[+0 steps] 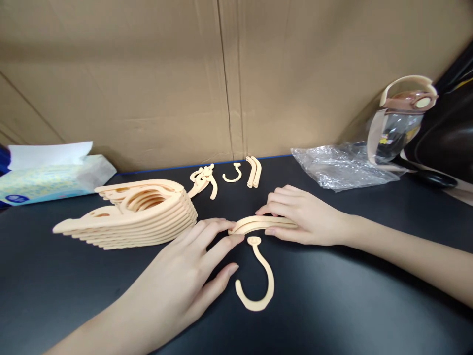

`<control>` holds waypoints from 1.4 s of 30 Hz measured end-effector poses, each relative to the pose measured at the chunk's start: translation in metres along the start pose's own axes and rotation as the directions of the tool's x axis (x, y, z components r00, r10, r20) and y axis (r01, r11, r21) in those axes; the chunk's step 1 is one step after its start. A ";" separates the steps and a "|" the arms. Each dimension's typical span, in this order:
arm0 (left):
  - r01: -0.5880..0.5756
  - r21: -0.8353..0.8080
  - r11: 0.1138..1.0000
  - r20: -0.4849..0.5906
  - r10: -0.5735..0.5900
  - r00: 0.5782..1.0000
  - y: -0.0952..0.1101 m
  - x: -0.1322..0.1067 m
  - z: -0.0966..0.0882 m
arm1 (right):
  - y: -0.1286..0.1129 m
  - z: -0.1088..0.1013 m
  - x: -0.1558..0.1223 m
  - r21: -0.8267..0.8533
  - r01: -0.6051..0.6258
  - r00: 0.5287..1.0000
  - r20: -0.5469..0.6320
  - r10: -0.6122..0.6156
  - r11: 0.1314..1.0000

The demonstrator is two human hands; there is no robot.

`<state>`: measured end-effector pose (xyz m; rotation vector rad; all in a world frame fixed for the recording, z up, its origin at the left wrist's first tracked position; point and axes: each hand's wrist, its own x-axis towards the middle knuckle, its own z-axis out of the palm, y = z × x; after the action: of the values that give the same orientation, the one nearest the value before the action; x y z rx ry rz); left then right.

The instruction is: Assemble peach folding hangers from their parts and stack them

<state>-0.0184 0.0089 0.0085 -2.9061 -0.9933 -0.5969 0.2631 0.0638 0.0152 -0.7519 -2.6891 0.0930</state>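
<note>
Two curved beige plastic hanger arms (254,225) lie side by side on the black table, bowed away from me. My right hand (305,217) holds their right end, thumb on the near side and fingers on the far side. At the left end, the fingertips of my left hand (205,264) touch the arms; its fingers are stretched out and its thumb stands apart. Just below the arms lies a loose beige hanger hook (271,281), its flat round end nearest to them and its curve toward me.
A stack of beige hanger pieces (148,231) stands left. Behind lie a small heap of hanger parts (202,180), another hook (238,172) and short curved pieces (253,172). Tissues (55,177), clear plastic bag (340,167) and water bottle (399,123) line the cardboard wall (166,84).
</note>
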 end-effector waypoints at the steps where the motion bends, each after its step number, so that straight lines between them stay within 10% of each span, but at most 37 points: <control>1: -0.003 0.001 1.000 0.001 0.003 1.000 0.000 0.000 0.000 | 0.000 0.000 0.000 -0.003 0.003 1.000 -0.003 -0.003 1.000; 19: -0.089 -0.014 0.996 -0.022 0.088 0.996 0.004 0.000 -0.005 | -0.008 -0.016 0.003 -0.136 -0.093 0.987 0.121 0.110 0.986; 27: -0.338 -0.033 0.941 0.146 0.339 0.929 0.017 0.010 -0.024 | -0.004 -0.045 -0.003 -0.206 -0.457 0.809 0.307 0.501 0.865; 42: -0.131 -0.125 0.983 0.007 0.133 0.991 0.003 0.002 -0.006 | -0.035 -0.043 -0.004 0.350 -0.283 0.879 0.468 0.095 0.893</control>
<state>-0.0175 0.0070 0.0146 -3.0581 -0.7831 -0.6529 0.2642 0.0307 0.0594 -0.9475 -2.8328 0.9589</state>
